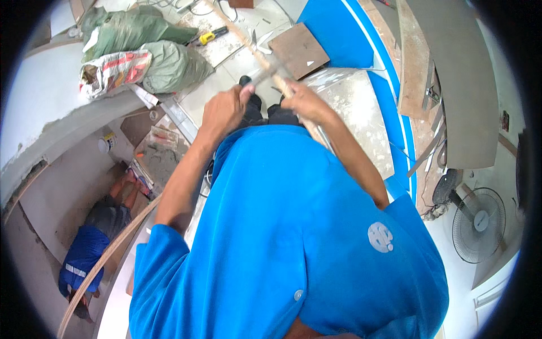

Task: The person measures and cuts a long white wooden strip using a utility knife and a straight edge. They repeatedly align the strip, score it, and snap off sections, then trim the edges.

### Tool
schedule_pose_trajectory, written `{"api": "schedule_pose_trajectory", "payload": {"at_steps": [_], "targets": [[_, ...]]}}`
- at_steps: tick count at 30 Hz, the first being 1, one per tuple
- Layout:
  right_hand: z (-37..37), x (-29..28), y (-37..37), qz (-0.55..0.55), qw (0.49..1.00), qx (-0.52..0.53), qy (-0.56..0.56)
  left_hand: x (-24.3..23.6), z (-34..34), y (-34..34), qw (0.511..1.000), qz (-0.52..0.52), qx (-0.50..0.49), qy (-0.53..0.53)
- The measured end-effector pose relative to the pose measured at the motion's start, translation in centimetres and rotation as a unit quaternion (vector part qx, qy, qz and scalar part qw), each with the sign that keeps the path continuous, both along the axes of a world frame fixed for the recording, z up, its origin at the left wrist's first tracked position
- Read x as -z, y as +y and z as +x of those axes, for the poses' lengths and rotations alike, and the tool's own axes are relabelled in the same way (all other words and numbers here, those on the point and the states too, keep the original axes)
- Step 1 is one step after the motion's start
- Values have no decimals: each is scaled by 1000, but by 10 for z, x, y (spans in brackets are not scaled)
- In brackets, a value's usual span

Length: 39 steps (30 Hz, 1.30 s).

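My right hand is wrapped round a long, pale wooden strip, which runs from the top of the view down beside my waist. My left hand is closed on a narrow grey tool, whose blurred end crosses the strip just ahead of my right hand; I cannot make out what kind of tool it is. My dark shoes and trousers show below, partly hidden by my hands and blue shirt.
Stuffed sacks and a yellow tool lie ahead-left. Blue panels, a brown board and grey boards are at the right, near a fan. A co-worker is low at the left.
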State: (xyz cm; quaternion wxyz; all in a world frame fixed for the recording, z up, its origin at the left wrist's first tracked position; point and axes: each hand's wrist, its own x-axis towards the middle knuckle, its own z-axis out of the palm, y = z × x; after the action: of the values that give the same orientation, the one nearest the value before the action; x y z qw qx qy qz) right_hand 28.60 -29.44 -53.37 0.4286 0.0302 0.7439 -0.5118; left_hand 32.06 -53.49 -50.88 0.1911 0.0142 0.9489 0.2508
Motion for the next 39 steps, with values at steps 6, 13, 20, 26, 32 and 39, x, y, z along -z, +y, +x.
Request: {"api": "schedule_pose_trajectory", "payload": {"at_steps": [6, 13, 20, 26, 32, 39], "targets": [[13, -12, 3, 102, 993, -65, 8, 27, 0, -12, 996, 7, -56, -69], [7, 1, 8, 293, 945, -131, 59, 98, -24, 49, 706, 520, -354, -326], [-6, 22, 29, 346, 918, -181, 71, 132, -34, 139, 640, 530, -453, -323], [-16, 28, 66, 353, 909, -194, 104, 155, -44, 177, 558, 556, -469, -400], [32, 39, 115, 376, 892, -171, 182, 174, -27, 186, 576, 505, -341, -545], [100, 99, 119, 357, 882, -108, 287, 183, 5, 168, 659, 423, -292, -549]]}}
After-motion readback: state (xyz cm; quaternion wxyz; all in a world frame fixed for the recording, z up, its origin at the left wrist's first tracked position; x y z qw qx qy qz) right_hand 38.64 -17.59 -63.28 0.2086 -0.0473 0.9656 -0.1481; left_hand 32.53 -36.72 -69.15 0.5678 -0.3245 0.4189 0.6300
